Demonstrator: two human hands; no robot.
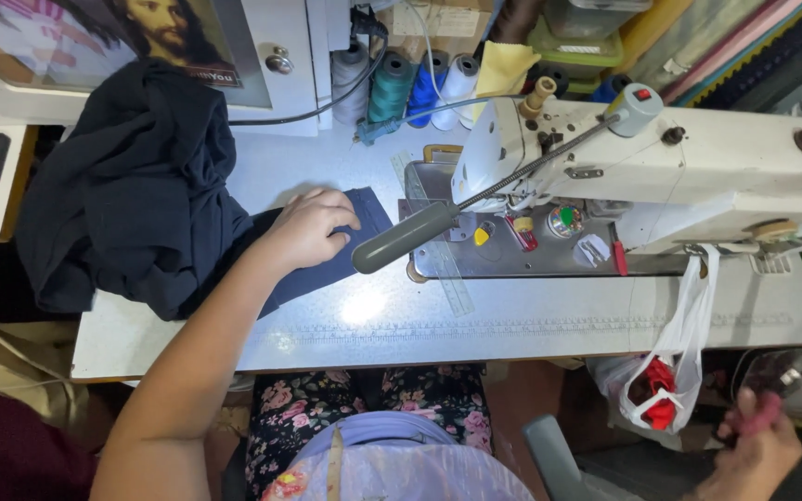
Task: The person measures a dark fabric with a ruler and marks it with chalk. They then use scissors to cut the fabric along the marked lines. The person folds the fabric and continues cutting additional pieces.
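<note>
Dark navy fabric (141, 186) lies heaped on the surface (512, 320), left of the sewing machine (661, 158); one flat edge reaches toward the needle plate, not yet under it. Left hand (308, 227) rests on that edge, fingers relaxed, pressing. Right hand (758, 445), low beside a plastic bag (675, 371), clenches a small pink object (758, 413).

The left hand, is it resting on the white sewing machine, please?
No, the left hand lies flat on the dark navy fabric on the table, left of the sewing machine and apart from it.
</note>
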